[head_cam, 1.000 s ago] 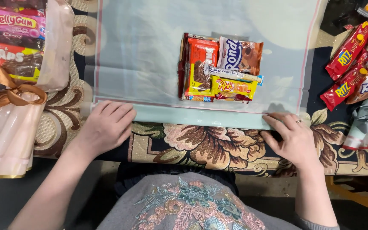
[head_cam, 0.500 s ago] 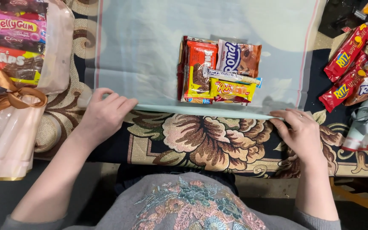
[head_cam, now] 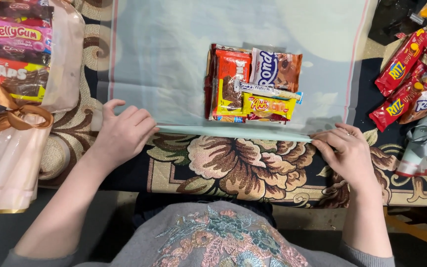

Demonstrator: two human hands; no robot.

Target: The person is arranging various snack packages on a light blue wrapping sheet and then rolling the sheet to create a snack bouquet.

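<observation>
Both hands (head_cam: pixel 124 131) on thin, translucent pale-blue sheet (head_cam: pixel 174 59)

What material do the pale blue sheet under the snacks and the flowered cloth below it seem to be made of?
Pale blue sheet: probably thin wrapping paper or film, smooth and slightly translucent; its near edge folds crisply between the left hand and right hand. Flowered cloth: looks like woven fabric, matte, with a dense floral pattern and no shine.

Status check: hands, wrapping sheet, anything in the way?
Left hand and right hand pinch near edge of pale blue sheet, folded over. Snack pile on the sheet, just beyond the fold.
</observation>
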